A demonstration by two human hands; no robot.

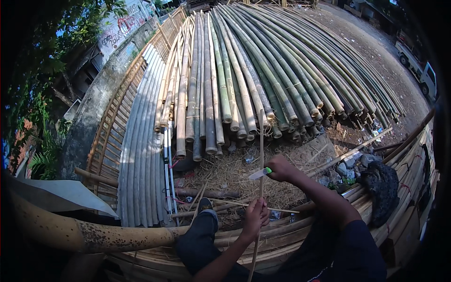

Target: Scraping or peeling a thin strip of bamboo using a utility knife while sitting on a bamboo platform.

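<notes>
While grey corrugated sheets (141,178) lie at the left, the left hand (256,217), near the middle, is closed around a slender bamboo strip (261,145). It is probably light, springy and apt to splinter, best held on its near part, as now. Its long axis runs near to far, the far tip toward the stacked poles (209,103). Farther right, the right hand (280,168) grips a green-handled knife (256,176), its blade pointing left across the strip; whether it bites, I cannot tell.
</notes>
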